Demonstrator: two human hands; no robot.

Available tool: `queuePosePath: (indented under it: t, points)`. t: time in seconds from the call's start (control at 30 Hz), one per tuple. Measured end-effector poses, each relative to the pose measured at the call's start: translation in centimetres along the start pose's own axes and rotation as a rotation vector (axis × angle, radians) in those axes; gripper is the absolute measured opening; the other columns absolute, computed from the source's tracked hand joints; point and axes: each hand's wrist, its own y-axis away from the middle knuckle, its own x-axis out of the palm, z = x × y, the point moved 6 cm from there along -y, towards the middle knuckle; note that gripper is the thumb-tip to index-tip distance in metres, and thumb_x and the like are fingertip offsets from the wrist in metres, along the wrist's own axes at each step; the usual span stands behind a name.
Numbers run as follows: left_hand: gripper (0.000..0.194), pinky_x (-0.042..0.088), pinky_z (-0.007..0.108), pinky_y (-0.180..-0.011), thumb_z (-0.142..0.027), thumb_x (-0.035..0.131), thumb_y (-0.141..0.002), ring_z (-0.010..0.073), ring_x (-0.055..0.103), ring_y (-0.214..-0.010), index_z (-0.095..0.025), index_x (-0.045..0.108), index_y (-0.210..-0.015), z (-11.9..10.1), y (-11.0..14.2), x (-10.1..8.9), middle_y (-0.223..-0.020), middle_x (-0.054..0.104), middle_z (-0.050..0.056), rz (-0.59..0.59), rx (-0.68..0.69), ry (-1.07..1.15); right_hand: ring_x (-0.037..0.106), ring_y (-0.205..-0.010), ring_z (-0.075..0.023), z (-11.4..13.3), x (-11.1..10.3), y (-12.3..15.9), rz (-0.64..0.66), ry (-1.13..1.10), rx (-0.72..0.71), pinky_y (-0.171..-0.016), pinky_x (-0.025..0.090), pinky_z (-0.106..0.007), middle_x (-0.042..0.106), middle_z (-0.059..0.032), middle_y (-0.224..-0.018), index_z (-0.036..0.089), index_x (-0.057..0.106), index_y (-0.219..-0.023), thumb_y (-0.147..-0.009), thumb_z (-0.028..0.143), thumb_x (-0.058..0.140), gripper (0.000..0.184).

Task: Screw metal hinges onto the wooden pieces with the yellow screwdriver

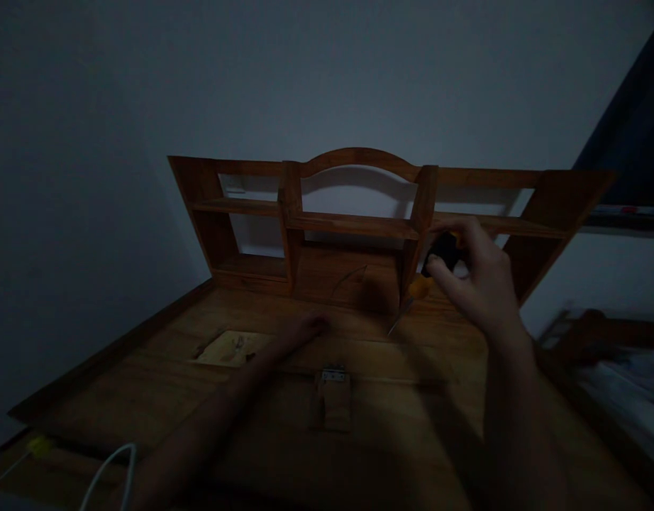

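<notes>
Raised over the right part of a wooden desk, my right hand (479,273) is closed around the black and orange handle of a screwdriver (420,287). Its thin shaft points down and to the left, with the tip above the wooden surface. My left hand (308,325) rests low at the middle of the desktop (401,362), dim and blurred, so its fingers cannot be made out. In front of it lies a metal hinge (334,373) at the top of a short wooden block (336,406). Left of my left forearm is a pale cut-out or patch (228,348) in the wood.
A wooden shelf unit (353,226) with an arched top stands at the back against the wall (327,71). At bottom left are a white cable (111,461) and a yellow-ended thin rod (38,446). Rumpled cloth (625,383) lies at right below a dark curtain (633,135).
</notes>
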Motion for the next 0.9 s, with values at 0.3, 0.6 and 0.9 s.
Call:
queuePosePath:
  t: [0.3,0.6,0.9]
  points:
    - [0.021,0.049,0.031,-0.082,-0.028,0.056,-0.091,0.0209,0.064,-0.092,-0.020,0.069,-0.105,-0.1,0.7,0.1,-0.105,0.070,0.007,-0.012,-0.044,-0.035,0.060,-0.103,-0.0225,2.2,6.7,1.3,0.387,-0.117,-0.054,-0.087,0.048,-0.036,0.060,-0.0054,-0.113,0.025,0.053,-0.121,-0.087,0.018,0.056,0.034]
    - [0.016,0.048,0.030,-0.083,-0.029,0.059,-0.091,0.0209,0.063,-0.096,-0.020,0.071,-0.096,-1.8,0.8,-0.6,-0.105,0.068,0.006,0.015,-0.035,-0.025,0.058,-0.109,-0.0236,5.0,9.3,2.5,0.509,-0.236,-0.046,-0.092,0.048,-0.039,0.059,-0.0068,-0.119,0.027,0.050,-0.127,-0.095,0.029,0.055,0.032]
    - [0.018,0.049,0.035,-0.086,-0.025,0.057,-0.090,0.0253,0.063,-0.100,-0.019,0.072,-0.099,-2.8,1.1,-1.3,-0.108,0.067,0.009,0.021,-0.051,-0.042,0.060,-0.106,-0.0255,7.1,10.4,3.3,0.521,-0.280,-0.094,-0.090,0.051,-0.042,0.060,-0.0073,-0.118,0.030,0.049,-0.131,-0.096,0.033,0.056,0.036]
